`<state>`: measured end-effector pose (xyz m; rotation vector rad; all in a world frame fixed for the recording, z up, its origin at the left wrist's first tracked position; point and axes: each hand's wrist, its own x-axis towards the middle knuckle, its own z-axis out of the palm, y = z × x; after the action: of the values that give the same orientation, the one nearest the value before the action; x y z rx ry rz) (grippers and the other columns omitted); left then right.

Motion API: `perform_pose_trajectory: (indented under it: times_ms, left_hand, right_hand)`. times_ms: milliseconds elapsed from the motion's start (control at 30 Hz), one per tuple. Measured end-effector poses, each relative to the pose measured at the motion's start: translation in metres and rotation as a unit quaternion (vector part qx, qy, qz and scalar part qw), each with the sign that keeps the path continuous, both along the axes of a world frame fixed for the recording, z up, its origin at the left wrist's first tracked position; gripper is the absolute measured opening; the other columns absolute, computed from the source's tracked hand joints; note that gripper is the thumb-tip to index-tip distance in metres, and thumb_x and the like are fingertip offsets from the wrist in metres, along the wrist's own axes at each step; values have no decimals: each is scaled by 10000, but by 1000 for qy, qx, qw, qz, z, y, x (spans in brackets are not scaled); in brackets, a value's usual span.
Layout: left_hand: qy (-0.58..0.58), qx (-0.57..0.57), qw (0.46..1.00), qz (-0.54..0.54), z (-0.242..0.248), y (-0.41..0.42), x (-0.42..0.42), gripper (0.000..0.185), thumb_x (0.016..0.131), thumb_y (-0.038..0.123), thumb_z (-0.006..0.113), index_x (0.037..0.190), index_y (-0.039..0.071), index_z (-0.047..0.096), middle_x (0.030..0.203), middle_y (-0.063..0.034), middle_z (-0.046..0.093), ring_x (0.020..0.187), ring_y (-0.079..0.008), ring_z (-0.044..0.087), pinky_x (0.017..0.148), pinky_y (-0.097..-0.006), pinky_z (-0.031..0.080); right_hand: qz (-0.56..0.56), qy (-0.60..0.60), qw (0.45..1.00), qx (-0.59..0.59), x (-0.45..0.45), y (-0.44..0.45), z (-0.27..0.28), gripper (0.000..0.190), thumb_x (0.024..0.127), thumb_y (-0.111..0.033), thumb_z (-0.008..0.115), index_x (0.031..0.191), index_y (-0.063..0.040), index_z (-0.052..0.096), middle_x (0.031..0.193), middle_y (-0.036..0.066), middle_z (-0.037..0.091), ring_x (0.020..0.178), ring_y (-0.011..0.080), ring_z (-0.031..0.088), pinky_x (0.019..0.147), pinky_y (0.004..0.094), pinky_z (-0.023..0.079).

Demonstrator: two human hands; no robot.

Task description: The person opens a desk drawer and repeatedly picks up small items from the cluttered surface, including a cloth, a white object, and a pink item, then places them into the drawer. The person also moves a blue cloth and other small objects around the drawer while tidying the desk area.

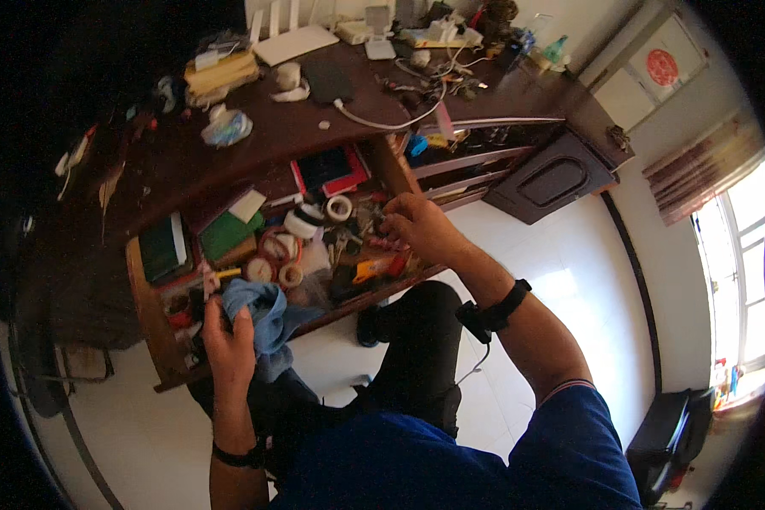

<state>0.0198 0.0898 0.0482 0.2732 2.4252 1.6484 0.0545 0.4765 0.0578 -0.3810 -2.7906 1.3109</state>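
Observation:
A crumpled blue cloth (264, 315) hangs from my left hand (229, 338), which grips it at the front left of a pulled-out wooden drawer (143, 319). Over the drawer's right side is my right hand (424, 226), fingers curled close to small metal items; whether they pinch something is hidden. Rolls of tape, among them a white one (339, 208) and a small tan one (291, 275), lie mid-drawer. An orange-yellow tool (371, 270) rests below my right hand. Further left are a green pad (231, 234) and a dark green book (162, 248). A red-edged case (331, 169) sits at the back.
Above the drawer, the dark wooden desk top (255, 137) carries a white cable (382, 125), a stack of yellowish papers or books (220, 76) and loose clutter. A cabinet door (551, 175) stands ajar at right. My knee (424, 312) is close under the drawer front.

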Motion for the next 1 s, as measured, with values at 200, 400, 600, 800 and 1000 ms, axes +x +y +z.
perform_pose_trajectory:
  times_ms: [200,400,600,800,1000]
  left_hand:
    - [1,-35,999,1,-8,15,-6,403,989,239,563,1301,-8,500,1136,-148,567,1008,-242,556,902,-397,460]
    - [65,-16,997,22,-14,21,-2,232,970,226,576,1079,25,540,906,-74,555,777,-157,535,736,-352,483]
    - [27,-25,999,0,-11,21,-4,225,965,202,575,1089,17,545,908,-85,572,794,-180,547,737,-359,481]
    - [84,-9,996,6,-13,22,-6,208,950,169,586,1080,12,544,930,-94,593,850,-187,580,794,-369,504]
    - [29,-17,999,-26,-11,14,-7,306,952,162,586,1190,-23,540,1093,-160,632,1012,-270,607,939,-394,479]
  right_hand:
    - [-91,66,994,2,-11,73,36,221,1012,-110,550,1172,33,604,986,111,724,807,163,695,682,304,576]
    - [-146,95,978,118,-43,124,51,269,982,-153,575,1184,17,627,996,150,729,828,220,711,731,354,572]
    - [-110,168,940,275,-104,148,62,286,961,-202,558,1146,-8,658,1022,248,704,950,449,672,845,515,548]
    - [-57,37,875,479,-180,130,78,328,932,-236,617,1203,-57,664,1131,230,674,1116,408,634,974,497,513]
    - [-21,-26,842,538,-226,118,74,306,919,-239,598,1163,-74,681,1190,224,650,1160,406,618,989,489,515]
